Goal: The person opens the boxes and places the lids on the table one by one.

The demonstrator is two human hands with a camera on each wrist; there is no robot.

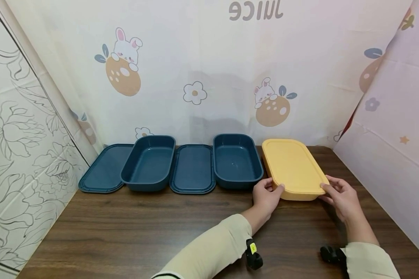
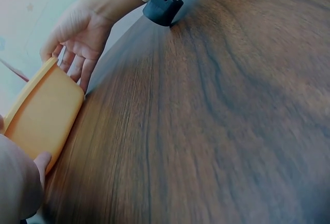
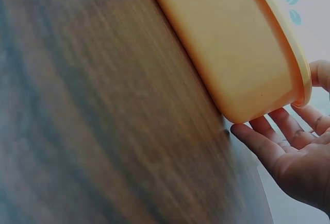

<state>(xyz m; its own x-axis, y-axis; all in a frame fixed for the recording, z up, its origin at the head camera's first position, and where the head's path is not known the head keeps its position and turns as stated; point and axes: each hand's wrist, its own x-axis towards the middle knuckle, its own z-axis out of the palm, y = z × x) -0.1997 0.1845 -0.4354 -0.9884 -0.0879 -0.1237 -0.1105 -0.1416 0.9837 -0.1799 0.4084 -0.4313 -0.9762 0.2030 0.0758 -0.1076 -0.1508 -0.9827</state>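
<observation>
A yellow lidded food container (image 1: pixel 295 168) sits at the right end of a row on the wooden table. My left hand (image 1: pixel 266 197) grips its near left corner, thumb on the lid's edge and fingers along the side. At the near right corner my right hand (image 1: pixel 343 197) holds it the same way, thumb on top; in the right wrist view its fingers (image 3: pixel 258 144) spread along the container's wall and bottom edge. The yellow lid lies flat on the rim all round. Just left of it stands an uncovered blue container (image 1: pixel 237 161).
Further left lie a blue lid (image 1: pixel 193 168), a second uncovered blue container (image 1: pixel 149 161) and another blue lid (image 1: pixel 103 170), partly hidden by that container. A patterned curtain (image 1: pixel 202 58) hangs behind the row. The brown table (image 1: pixel 143 228) stretches in front.
</observation>
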